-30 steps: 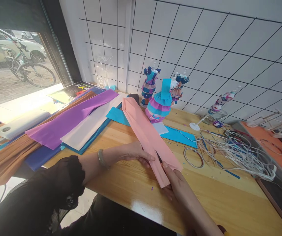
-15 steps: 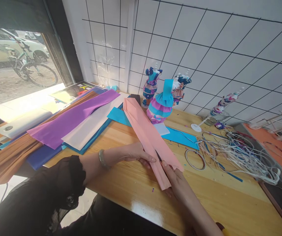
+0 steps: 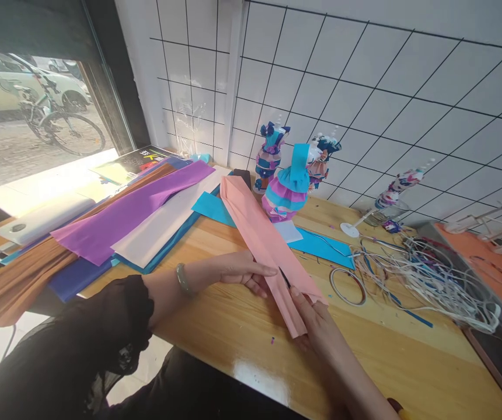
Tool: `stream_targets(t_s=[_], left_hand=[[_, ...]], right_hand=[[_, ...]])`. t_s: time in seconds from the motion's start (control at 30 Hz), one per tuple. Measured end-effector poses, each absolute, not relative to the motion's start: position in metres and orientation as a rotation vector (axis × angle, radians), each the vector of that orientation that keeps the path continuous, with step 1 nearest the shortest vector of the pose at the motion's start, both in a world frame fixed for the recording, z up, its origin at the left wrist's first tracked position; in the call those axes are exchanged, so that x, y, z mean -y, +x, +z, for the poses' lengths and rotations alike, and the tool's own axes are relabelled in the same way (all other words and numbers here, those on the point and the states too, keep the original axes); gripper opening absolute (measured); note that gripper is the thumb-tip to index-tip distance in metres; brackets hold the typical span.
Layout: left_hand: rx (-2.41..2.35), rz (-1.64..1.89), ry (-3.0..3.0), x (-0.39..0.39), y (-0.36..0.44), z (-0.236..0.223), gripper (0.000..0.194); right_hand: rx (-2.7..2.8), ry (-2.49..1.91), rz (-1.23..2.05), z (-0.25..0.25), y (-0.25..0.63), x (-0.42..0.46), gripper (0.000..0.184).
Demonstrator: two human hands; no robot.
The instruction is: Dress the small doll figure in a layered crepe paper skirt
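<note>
A long strip of salmon-pink crepe paper (image 3: 262, 230) slants across the table, its near end divided by a slit. My left hand (image 3: 251, 273) pinches it by the left edge, thumb on top and fingers curled under. From my right hand (image 3: 314, 315) a thin dark blade (image 3: 285, 276), apparently of scissors, points up along the slit; the handles are hidden by the hand and paper. Under the pink strip lies a bright blue paper strip (image 3: 325, 248). Beyond it stands a figure in a ruffled blue and purple paper dress (image 3: 286, 189).
Left lie layered paper sheets: purple (image 3: 135, 213), cream (image 3: 146, 236) and brown (image 3: 27, 274). Tangled white cords (image 3: 448, 286) and a coiled ring of cord (image 3: 347, 286) sit on the right. More dressed figures (image 3: 269, 154) stand by the tiled wall (image 3: 365, 76).
My hands and the pink paper stay almost in place. The left fingers loosen slightly below the paper, and the whole view shifts a little.
</note>
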State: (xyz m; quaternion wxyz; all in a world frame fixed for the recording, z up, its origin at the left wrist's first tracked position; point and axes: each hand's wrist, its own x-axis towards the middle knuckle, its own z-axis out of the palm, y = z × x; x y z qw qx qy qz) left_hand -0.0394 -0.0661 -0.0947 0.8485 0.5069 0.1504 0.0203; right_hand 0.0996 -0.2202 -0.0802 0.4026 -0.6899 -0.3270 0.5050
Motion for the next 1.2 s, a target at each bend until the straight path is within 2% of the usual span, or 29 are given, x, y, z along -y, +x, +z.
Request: stream_targets(t_s=[0.23,0.47,0.7,1.2], left_hand=[[-0.423,0.223,0.984,0.059,-0.039,-0.092,0.046],[-0.431,0.249,1.008,0.062,-0.038,-0.093,0.048],[-0.433,0.229,1.046,0.06,-0.038,-0.096,0.046],[-0.392,0.25,1.033,0.058,-0.038,-0.102,0.046]], right_hand=[[0.934,-1.797,1.306,-0.073,0.104,0.219,0.054],[0.904,-1.803,1.377,-0.071,0.103,0.216,0.056],[1.048,-1.886,1.118,-0.068,0.107,0.207,0.053],[1.196,-1.922,1.02,-0.068,0.108,0.199,0.05]])
